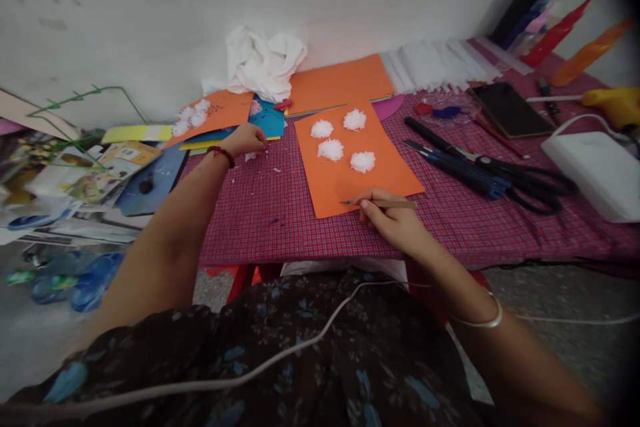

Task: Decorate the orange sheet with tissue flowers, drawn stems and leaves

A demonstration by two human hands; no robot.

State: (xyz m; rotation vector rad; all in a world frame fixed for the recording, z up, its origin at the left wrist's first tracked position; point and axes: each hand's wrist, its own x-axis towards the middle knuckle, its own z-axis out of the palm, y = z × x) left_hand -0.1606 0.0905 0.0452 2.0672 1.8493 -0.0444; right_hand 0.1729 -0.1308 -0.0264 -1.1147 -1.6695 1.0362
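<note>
An orange sheet [345,177] lies on the table, with several fluffy white paper-like tufts [331,150] on its upper half. At its lower edge, my right hand [393,220] is closed around a slim wooden-handled tool [397,204]; its thin dark tip points left, over the sheet. My left hand [245,140] is out to the left, fingers drawn together and bent down towards the tabletop. Small white scraps [251,156] lie beneath those fingertips; whether the fingers pinch one is hidden. Behind that hand, another orange sheet [233,107] carries a cluster of white tufts.
On the right lie black scissors [530,177], a blue-black cutter [460,170], a phone [510,110] and a white box [595,167]. Crumpled white tissue [263,63] and clear sticks [440,63] sit by the wall. A green wire rack [95,90] stands left. A white cable crosses my lap.
</note>
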